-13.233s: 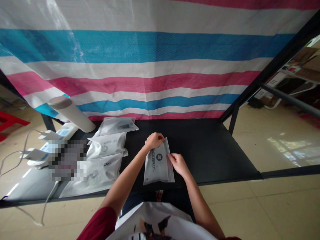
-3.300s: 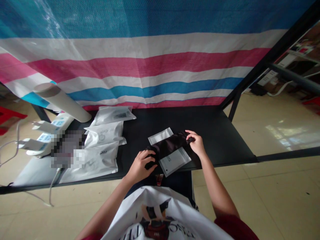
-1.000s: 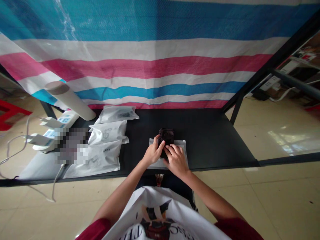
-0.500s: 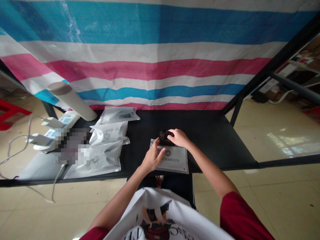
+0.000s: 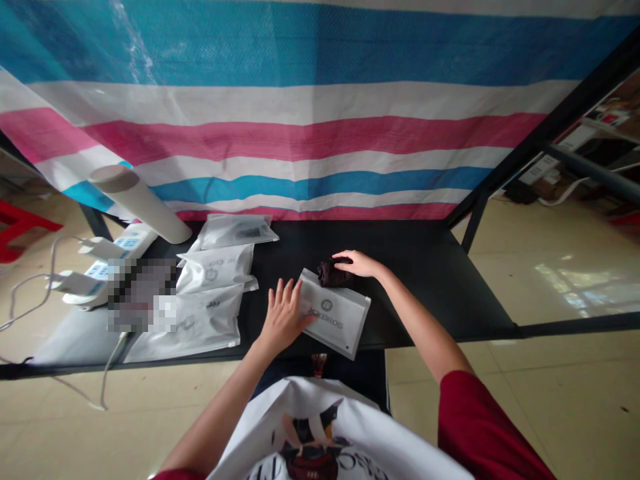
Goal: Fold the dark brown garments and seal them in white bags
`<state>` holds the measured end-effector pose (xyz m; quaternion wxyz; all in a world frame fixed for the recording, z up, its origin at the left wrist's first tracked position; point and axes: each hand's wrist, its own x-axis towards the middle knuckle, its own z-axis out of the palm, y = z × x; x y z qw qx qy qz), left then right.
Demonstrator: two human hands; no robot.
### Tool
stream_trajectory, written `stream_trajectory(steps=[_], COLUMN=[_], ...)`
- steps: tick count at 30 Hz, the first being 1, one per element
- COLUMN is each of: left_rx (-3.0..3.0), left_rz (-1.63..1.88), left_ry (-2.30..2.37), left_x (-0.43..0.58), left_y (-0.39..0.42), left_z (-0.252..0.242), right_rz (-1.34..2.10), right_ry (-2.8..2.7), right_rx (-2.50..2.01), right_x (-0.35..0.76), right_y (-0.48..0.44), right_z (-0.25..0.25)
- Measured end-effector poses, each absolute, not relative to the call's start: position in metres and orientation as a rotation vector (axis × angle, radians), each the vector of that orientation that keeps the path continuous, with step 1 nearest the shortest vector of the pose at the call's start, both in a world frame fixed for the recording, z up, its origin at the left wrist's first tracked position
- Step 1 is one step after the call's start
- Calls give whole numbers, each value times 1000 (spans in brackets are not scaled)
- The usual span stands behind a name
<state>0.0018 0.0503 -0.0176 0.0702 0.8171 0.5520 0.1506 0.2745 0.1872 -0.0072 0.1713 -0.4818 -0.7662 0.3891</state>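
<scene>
A crumpled dark cloth item (image 5: 331, 274) lies on the black table at the far edge of a flat pale bag (image 5: 334, 321) with grey lettering. My right hand (image 5: 359, 263) has its fingers closed on the cloth's right side. My left hand (image 5: 285, 312) is open, fingers spread, with its thumb on the left part of the bag. The bag lies askew near the table's front edge. Left of my left hand, several filled pale bags (image 5: 215, 267) lie overlapping in a column.
At the left are a white power strip (image 5: 107, 271) with chargers and cables, a pixelated object (image 5: 143, 293) and a pale cylinder (image 5: 145, 207). Behind the table (image 5: 425, 287) hangs a striped sheet (image 5: 300, 140). Black frame bars stand at the right.
My left hand has moved left, away from the cloth, and its fingers have spread. The bag has turned clockwise and shifted slightly left. My right hand remains at the cloth.
</scene>
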Motion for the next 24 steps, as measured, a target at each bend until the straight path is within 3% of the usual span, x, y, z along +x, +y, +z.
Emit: stream_trajectory(steps=[5, 11, 14, 19, 24], left_rx=[2445, 2454, 2475, 2426, 2392], left_rz=[530, 507, 444, 266, 308], left_ry=[1957, 1554, 1597, 1647, 1435], left_x=[-5, 43, 64, 70, 51], left_y=[69, 38, 26, 29, 38], left_z=[11, -1, -8, -3, 5], right_rz=[1281, 1180, 1177, 1145, 1496], right_ry=[-2072, -2333, -2339, -1730, -937], right_rx=[-1441, -1670, -1736, -1526, -1229], right_x=[285, 275, 277, 286, 263], right_y=[169, 141, 126, 96, 66], right_z=[-4, 21, 20, -4, -16])
